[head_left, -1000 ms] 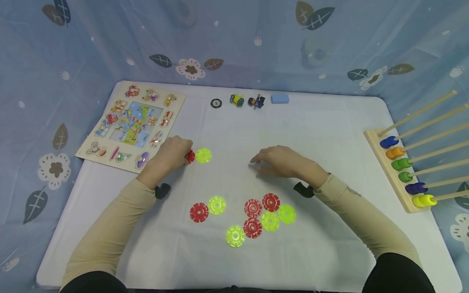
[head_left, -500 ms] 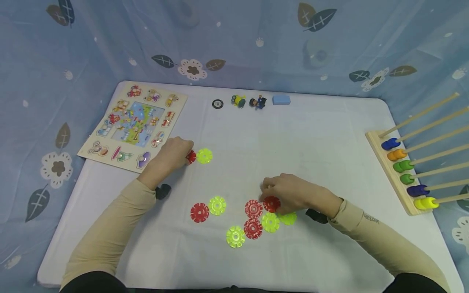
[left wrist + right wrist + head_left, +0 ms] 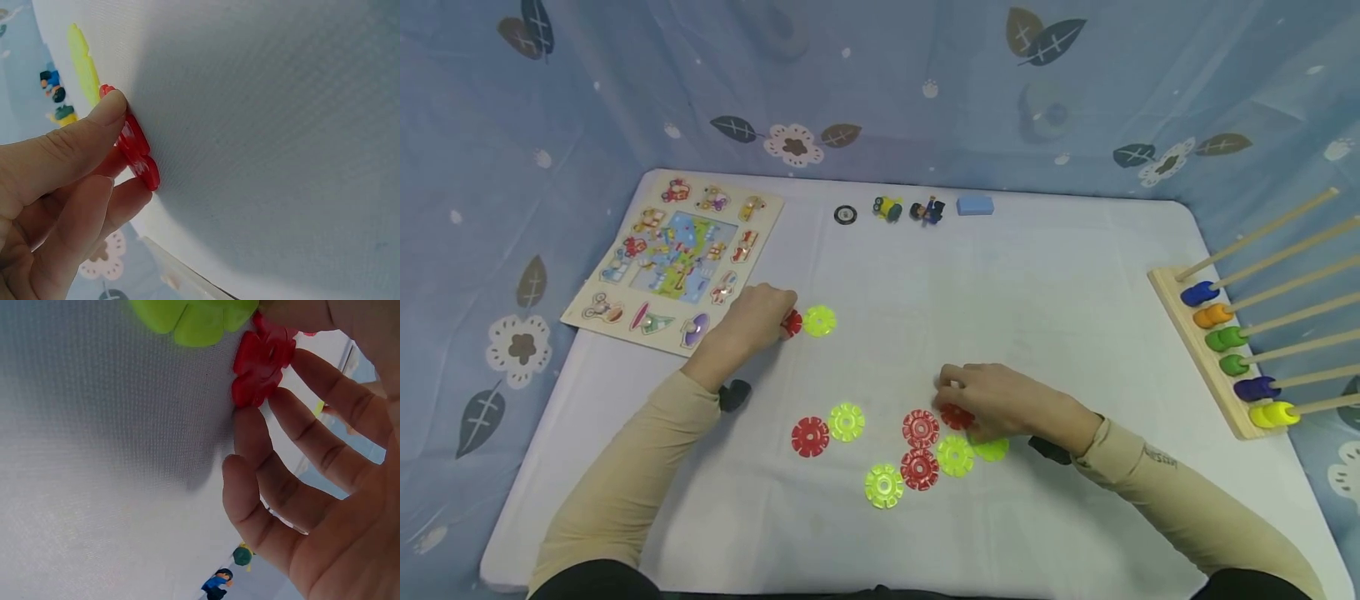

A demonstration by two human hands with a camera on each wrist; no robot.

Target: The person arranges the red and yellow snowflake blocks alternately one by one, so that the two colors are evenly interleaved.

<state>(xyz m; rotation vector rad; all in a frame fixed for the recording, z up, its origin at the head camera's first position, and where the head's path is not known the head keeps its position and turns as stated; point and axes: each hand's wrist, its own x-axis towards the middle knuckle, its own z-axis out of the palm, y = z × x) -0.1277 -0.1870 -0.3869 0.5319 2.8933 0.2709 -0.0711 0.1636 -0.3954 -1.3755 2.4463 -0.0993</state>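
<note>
My left hand [image 3: 748,323] pinches a red notched plastic disc [image 3: 134,147] between thumb and fingers at the table surface. Touching or nearly touching that disc is a yellow-green disc [image 3: 819,321]. My right hand [image 3: 1000,400] has its thumb and curled fingertips around the rim of another red disc [image 3: 259,365], partly covered in the head view. By it lies a yellow-green disc [image 3: 194,319], partly under the hand in the head view. Just in front are two red discs [image 3: 921,429] and a yellow-green disc [image 3: 955,456], with another yellow-green disc [image 3: 883,486] to their left.
A separate red disc [image 3: 810,437] and yellow-green disc [image 3: 847,422] lie between the hands. A wooden picture puzzle [image 3: 748,275] is at the left, a pegged bead stand [image 3: 1195,350] at the right. Along the back are a black ring [image 3: 846,215], toy figures [image 3: 927,210] and a blue block [image 3: 974,205].
My right hand has come down toward the near cluster and taken hold of its far red disc. My left hand has stayed at its red disc.
</note>
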